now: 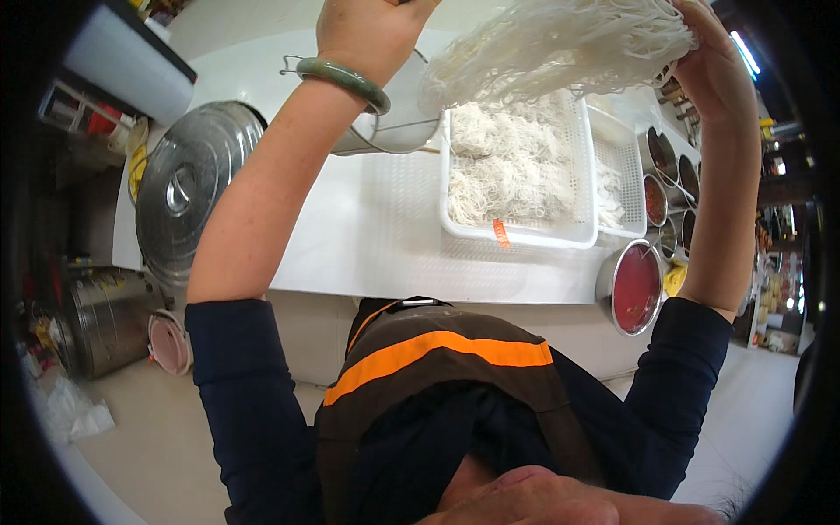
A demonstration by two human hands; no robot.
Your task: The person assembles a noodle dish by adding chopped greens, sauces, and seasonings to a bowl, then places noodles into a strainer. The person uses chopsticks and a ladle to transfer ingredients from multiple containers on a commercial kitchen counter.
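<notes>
A large hank of white rice noodles (569,52) hangs stretched out in the air, and the fingers of my right hand (704,57) are closed on its right end. Whether a clear bag surrounds part of it, I cannot tell. My left hand (372,35) is raised at the top edge, its fingers cut off by the picture; a green bangle (343,80) circles that wrist. Beneath the hank, a white plastic basket (525,234) holds more noodles (507,166). Partly behind my left forearm stands a metal pot (407,136) with a wire handle.
A second white basket (632,229) adjoins the first. Along the right stand several metal containers (654,199) and a bowl of red liquid (637,284) at the table edge. A round metal lid (188,188) lies at the left; below it are a steel drum (109,319) and pink bucket (169,343).
</notes>
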